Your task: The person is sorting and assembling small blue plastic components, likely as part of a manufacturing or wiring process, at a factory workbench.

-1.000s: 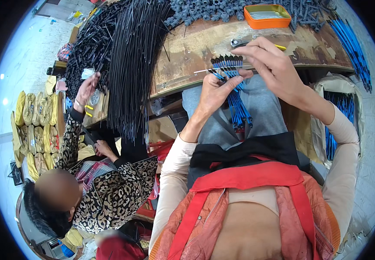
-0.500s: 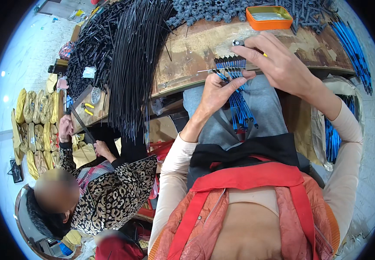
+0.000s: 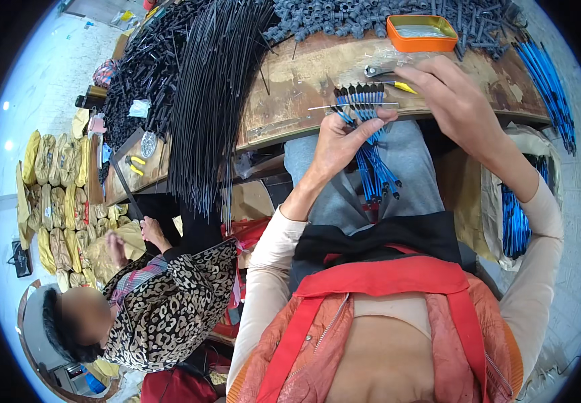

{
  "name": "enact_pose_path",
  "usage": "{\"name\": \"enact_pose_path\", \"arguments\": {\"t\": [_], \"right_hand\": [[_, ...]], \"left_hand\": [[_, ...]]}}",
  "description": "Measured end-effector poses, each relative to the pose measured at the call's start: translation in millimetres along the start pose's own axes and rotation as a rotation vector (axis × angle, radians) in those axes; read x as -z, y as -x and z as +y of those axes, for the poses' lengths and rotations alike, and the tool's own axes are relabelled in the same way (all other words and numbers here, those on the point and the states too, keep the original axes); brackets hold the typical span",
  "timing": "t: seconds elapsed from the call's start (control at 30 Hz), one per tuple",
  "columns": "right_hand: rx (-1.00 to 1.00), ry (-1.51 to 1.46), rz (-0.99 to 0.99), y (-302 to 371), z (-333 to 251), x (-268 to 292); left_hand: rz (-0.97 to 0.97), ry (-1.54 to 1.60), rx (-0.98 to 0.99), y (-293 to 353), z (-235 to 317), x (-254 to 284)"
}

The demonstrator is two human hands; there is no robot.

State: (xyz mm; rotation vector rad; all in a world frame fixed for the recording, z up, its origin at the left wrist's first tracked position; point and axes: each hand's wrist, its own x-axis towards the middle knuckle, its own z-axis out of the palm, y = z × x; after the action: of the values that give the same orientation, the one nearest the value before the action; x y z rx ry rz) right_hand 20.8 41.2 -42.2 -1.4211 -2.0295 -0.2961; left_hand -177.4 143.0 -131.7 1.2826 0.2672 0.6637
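My left hand (image 3: pixel 344 144) pinches a fanned row of thin blue tubes with black tips (image 3: pixel 376 173) above my lap. A thin silvery rod (image 3: pixel 324 107) lies across the row, just beyond my thumb. Over the table edge, to the right, my right hand (image 3: pixel 457 97) has its fingers stretched out beside a pair of pliers with yellow handles (image 3: pixel 406 87). Its fingertips reach one handle, and the metal pliers head points left on the wood. The right thumb is hidden.
An orange tin (image 3: pixel 422 43) holds thin silvery pieces. Grey fittings (image 3: pixel 330 19) are heaped at the back, black rods (image 3: pixel 203 101) and black parts (image 3: pixel 139 84) at left. Blue tubes (image 3: pixel 549 91) lie at right. A co-worker (image 3: pixel 176 305) sits at my left near yellow-handled pliers (image 3: pixel 136 165).
My right hand has drawn back to the right, uncovering more of the pliers, which stay nearly in place. My left hand keeps the blue tubes. The co-worker's hand has moved down toward the lap.
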Motion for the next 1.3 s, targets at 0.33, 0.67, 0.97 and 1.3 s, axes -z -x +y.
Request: {"name": "enact_pose_path", "arguments": {"t": [0.33,0.67,0.97,1.3], "right_hand": [[0.203,0.130,-0.006,-19,5,17],[0.209,0.126,-0.016,-16,-4,23],[0.258,0.246,-0.015,-19,-3,28],[0.201,0.099,-0.026,-13,-3,21]], "left_hand": [[-0.024,0.004,-0.027,1,0,-1],[-0.031,0.035,-0.023,2,3,-3],[-0.032,-0.006,-0.015,3,6,-6],[-0.031,-0.019,-0.018,4,10,-9]]}}
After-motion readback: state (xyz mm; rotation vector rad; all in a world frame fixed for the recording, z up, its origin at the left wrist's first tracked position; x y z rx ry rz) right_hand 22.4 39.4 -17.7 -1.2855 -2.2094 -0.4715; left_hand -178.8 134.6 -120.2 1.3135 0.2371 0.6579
